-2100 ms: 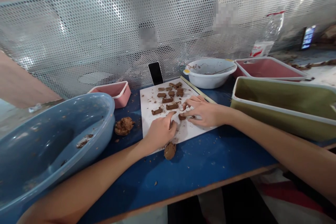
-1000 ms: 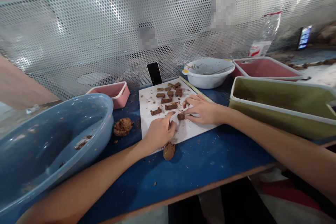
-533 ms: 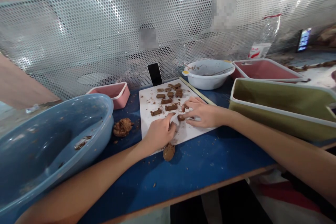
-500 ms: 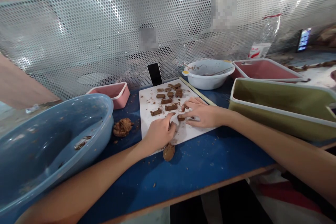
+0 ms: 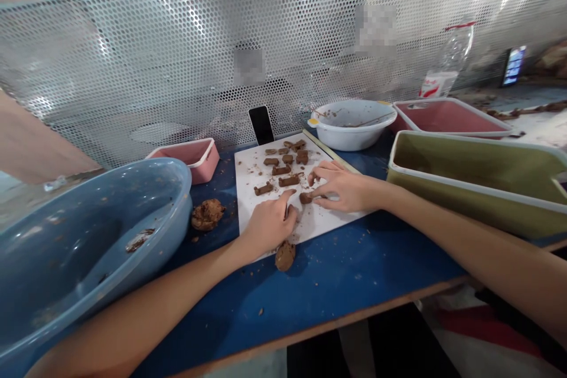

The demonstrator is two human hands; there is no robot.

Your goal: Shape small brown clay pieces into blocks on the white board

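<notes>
On the white board (image 5: 248, 165), the fingertips of my right hand (image 5: 341, 189) close on a small brown clay piece (image 5: 305, 198). My left hand (image 5: 270, 223) rests at the board's near part, index finger stretched out and thumb apart from it; its other fingers are partly hidden. Beyond my hands lie several shaped clay pieces, among them a long one (image 5: 289, 181), one with raised ends (image 5: 263, 189) and a blocky one (image 5: 302, 157). A rounded clay lump (image 5: 285, 256) sits by the near edge of the board, just below my left hand.
A larger clay lump (image 5: 208, 215) lies beside the big blue basin (image 5: 179, 201). A small pink box (image 5: 208, 162), propped phone (image 5: 261, 125), white basin (image 5: 354, 139), pink tray (image 5: 452, 124) and green bin (image 5: 469, 201) surround the board. A stick (image 5: 328, 149) lies along its right edge.
My right hand has shifted very slightly, and the small clay piece at its fingertips has turned a little. My left hand stays in place.
</notes>
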